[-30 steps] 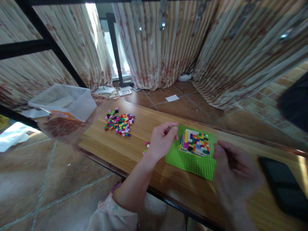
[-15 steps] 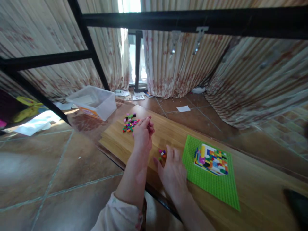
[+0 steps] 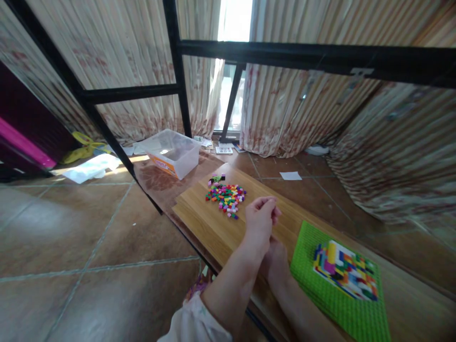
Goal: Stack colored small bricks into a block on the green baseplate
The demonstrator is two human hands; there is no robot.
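My left hand [image 3: 261, 216] is curled closed over the wooden tabletop, between the loose bricks and the green baseplate; whatever lies inside its fingers is hidden. Just below it, my right hand [image 3: 276, 259] is close against the left wrist, which covers its fingers. A pile of small colourful toy bricks [image 3: 227, 195] is spread on the wood beyond my left hand. To the right, a built block of many-coloured bricks [image 3: 347, 273] sits on the green studded baseplate [image 3: 302, 247], with a yellow piece standing up at its left end.
A clear plastic bin [image 3: 188, 161] with an orange label stands past the far end of the wooden table [image 3: 199, 216]. Black metal bars [image 3: 285, 54] cross above, before striped curtains [image 3: 281, 114]. White paper [image 3: 290, 175] lies on the tiled floor.
My view has swung left and the scene shifted right. My right hand has come over to the left wrist. The few bricks beside my right hand are out of sight now.
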